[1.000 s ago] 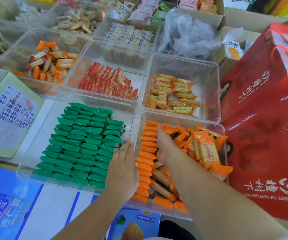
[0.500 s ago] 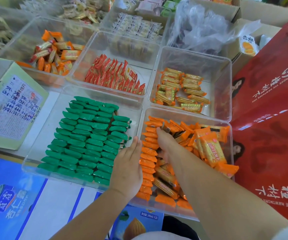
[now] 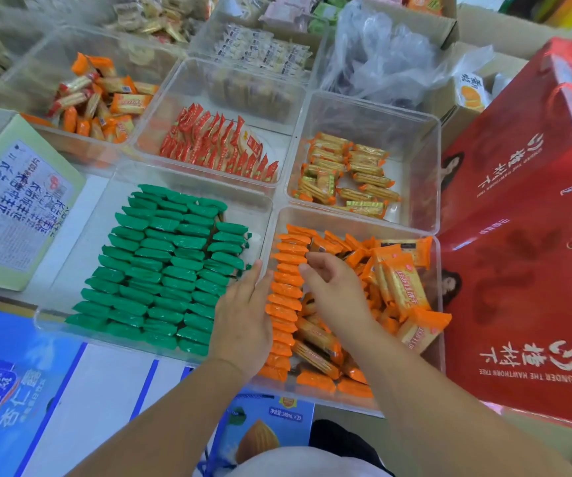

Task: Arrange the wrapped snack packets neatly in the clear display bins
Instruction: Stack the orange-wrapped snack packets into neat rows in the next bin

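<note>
Left hand [image 3: 243,318], fingers straight, is lying flat against the outer edge of the standing row of orange packets [image 3: 287,306], gripping nothing. Right hand [image 3: 336,290], fingers loosely bent, is hovering over the row's inner side, apparently empty. Both are working in the near-right clear bin [image 3: 346,220]. Risk: loose orange packets [image 3: 403,287] are crowding the row, and an uneven squeeze could topple it.

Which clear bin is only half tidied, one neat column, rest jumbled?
The near-right clear plastic bin of orange wrapped packets: neat column along its left wall, loose heap beside it. The green wrapped packets lie all in rows.
</note>
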Demonstrator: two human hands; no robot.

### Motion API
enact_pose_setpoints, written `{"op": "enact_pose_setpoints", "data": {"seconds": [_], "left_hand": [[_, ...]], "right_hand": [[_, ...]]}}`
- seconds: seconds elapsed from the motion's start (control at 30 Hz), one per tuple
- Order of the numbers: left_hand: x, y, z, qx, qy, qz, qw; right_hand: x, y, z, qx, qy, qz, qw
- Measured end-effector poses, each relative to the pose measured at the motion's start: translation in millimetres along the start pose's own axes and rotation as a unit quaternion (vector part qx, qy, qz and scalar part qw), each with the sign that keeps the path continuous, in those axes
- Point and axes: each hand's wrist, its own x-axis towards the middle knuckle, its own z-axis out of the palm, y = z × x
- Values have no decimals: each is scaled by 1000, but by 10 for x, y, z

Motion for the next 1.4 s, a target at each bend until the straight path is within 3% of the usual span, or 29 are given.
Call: {"op": "enact_pose_setpoints", "data": {"seconds": [0.07,0.13,0.23,0.3,0.37,0.47,0.53,0.67,0.83,1.03,1.4], "left_hand": [[-2,18,-28,14,16,7,1000],[-16,42,-58,35,39,30,998],[-147,148,-74,42,41,132,989],[-308,246,-63,48,22,208,977],[-450,349,-39,66,-59,240,967],[-552,435,10,125,-234,191,945],[-571,460,32,156,-284,172,930],[-551,469,74,183,-338,140,913],[-570,415,120,187,-307,140,922],[-682,373,144,175,-259,138,940],[-746,233,85,227,-245,185,924]], "right_hand": [[-304,112,-211,-68,8,-39,997],[-552,249,-410,-117,-18,-18,993],[-801,493,-638,-205,-95,4,974],[-886,653,-724,-272,-117,-26,955],[-913,742,-773,-298,-118,-45,946],[-874,787,-761,-315,-111,-58,941],[-817,790,-723,-359,-96,-98,923],[-674,771,-658,-441,-109,-168,875],[-569,842,-568,-498,-172,-179,831],[-566,917,-490,-485,-151,-223,832],[-491,824,-525,-371,-119,-215,896]]}}
